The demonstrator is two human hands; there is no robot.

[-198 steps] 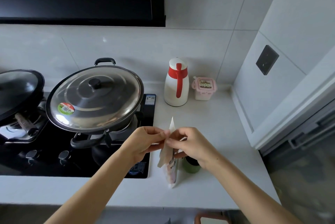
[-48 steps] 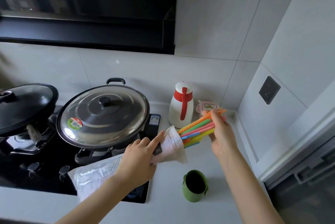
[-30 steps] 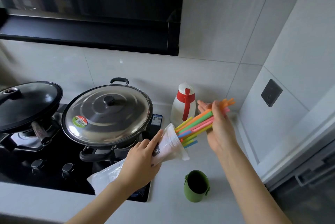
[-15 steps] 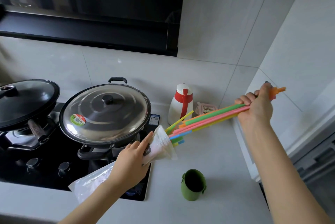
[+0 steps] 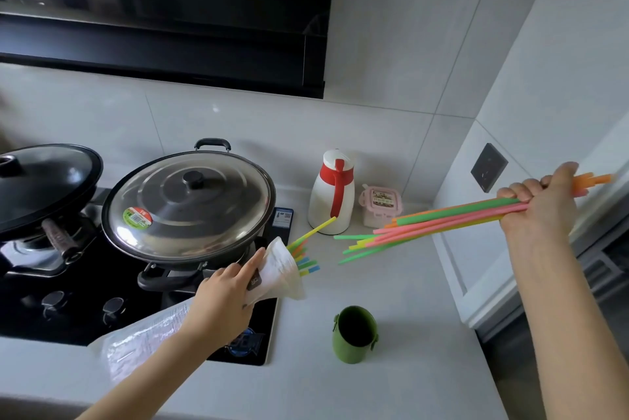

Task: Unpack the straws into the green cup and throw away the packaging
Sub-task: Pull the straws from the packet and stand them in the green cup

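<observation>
My right hand [image 5: 537, 212] grips a bundle of coloured straws [image 5: 439, 220], held out to the right, fully clear of the bag. My left hand [image 5: 224, 297] holds the clear plastic packaging [image 5: 279, 271] around its middle, mouth pointing right. Several straws [image 5: 304, 254] still poke out of the bag's mouth, one yellow one sticking up. The green cup [image 5: 355, 334] stands empty on the white counter, below and between the two hands.
A gas hob [image 5: 68, 300] carries a wok with a steel lid [image 5: 189, 207] and a black-lidded pan [image 5: 37, 181]. A white and red jug [image 5: 332, 191] and a pink box [image 5: 381, 205] stand at the back. A wall with a socket [image 5: 488, 167] is right.
My right hand has pulled the straw bundle further right, and its ends have left the bag. A few straws stayed behind in the packaging. The left hand has barely moved.
</observation>
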